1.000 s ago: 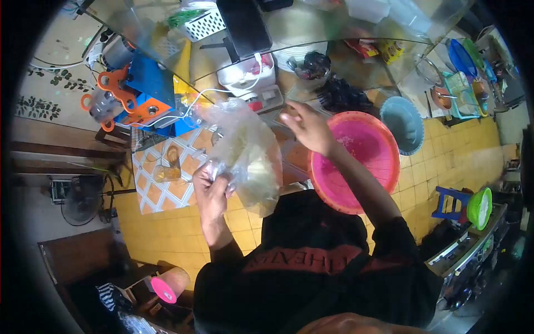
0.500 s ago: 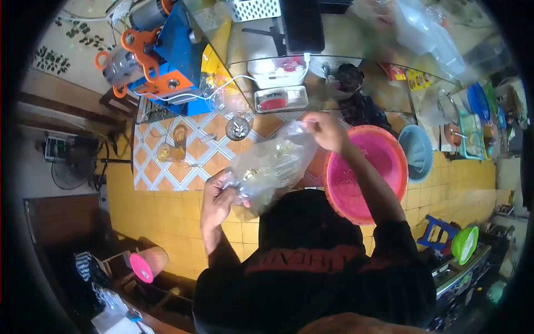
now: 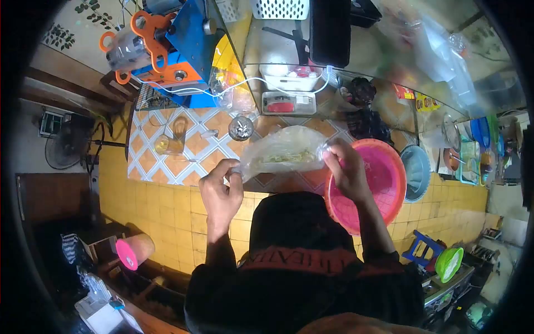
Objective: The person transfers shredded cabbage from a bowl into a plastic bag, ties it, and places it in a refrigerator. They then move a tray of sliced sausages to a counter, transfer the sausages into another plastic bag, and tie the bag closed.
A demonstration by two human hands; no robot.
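Observation:
A clear plastic bag (image 3: 286, 147) is stretched sideways between my two hands, above the near edge of the tiled table. Pale greenish-yellow pieces, too blurred to name, lie inside along its middle. My left hand (image 3: 221, 189) pinches the bag's left end between thumb and fingers. At the opposite end, my right hand (image 3: 346, 167) grips a gathered corner, just over the rim of a pink basin (image 3: 384, 192). Behind the bag, a round glass jar (image 3: 241, 128) with a silvery top stands on the table.
A blue-and-orange machine (image 3: 183, 72) stands at the back left, near a clear cup (image 3: 169, 146). A white tray (image 3: 289, 103) and a dark phone-like slab (image 3: 330, 33) are at the back. Right of the pink basin is a light blue basin (image 3: 416, 172). Yellow tiles (image 3: 161, 217) cover the floor.
The bag has gone from a slant to nearly level, its contents now along the middle. My right hand has come down and nearer; my left hand has risen slightly. The camera view has shifted.

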